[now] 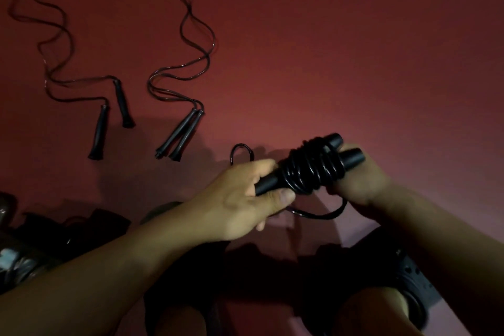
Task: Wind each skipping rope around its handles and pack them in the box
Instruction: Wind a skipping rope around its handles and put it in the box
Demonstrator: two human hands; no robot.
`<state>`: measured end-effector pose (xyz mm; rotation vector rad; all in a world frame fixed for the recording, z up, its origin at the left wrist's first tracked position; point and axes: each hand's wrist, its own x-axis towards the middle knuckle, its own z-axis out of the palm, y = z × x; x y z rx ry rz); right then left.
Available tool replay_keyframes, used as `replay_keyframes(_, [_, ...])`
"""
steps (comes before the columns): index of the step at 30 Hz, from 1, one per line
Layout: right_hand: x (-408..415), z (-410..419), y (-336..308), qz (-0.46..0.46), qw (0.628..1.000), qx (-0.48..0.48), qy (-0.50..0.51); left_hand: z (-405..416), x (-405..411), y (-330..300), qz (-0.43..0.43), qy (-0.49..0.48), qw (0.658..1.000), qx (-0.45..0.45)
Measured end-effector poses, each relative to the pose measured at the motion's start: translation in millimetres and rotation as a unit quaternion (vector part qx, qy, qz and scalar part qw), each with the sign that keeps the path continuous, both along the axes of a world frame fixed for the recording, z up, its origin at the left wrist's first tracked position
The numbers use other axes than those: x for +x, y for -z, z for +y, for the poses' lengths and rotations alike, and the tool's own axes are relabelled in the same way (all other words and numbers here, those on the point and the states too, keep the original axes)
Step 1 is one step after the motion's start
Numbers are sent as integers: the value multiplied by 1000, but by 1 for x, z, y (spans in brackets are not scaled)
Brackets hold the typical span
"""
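Both hands, left (240,199) and right (357,180), gripping opposite ends of the wound rope bundle (308,169).

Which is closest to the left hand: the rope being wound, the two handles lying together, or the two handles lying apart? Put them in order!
From the left hand:
1. Black wound skipping rope bundle, in its grip.
2. Black paired handles lying together, up and left.
3. Black separated handles, farther left.

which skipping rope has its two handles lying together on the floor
The middle rope: its handles lie side by side. The far-left rope's handles lie apart.
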<state>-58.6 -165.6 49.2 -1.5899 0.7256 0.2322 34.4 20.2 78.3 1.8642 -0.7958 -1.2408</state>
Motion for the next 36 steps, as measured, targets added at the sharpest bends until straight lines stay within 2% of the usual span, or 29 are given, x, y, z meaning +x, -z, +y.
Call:
replay_keyframes(1, [-3,9,1,8,1000,-17,2,1,1,2,12,-25,1000,-11])
replay_keyframes(5, [-15,34,7,17,999,30,-29,2,3,16,-3,-124,992,-8])
replay_keyframes(10, [-16,48,2,75,990,-14,-122,6,2,30,-36,-170,983,66])
replay_keyframes(14, [-6,52,-12,76,982,-62,-159,7,3,40,-68,-217,969,95])
replay_keyframes(18, [-6,56,-18,105,975,-81,-180,13,6,54,-57,-233,963,123])
replay_keyframes(23, [-8,62,-19,113,974,-62,-188,15,6,61,-82,-218,962,144])
replay_keyframes(29, [-7,66,-21,106,976,-40,-188,15,8,55,-177,-163,956,168])
replay_keyframes(32, [-4,59,-20,86,977,-68,-182,17,11,49,-190,-106,962,162])
replay_keyframes(36, [-3,51,-19,50,962,-146,-227,15,14,39,-206,5,966,156])
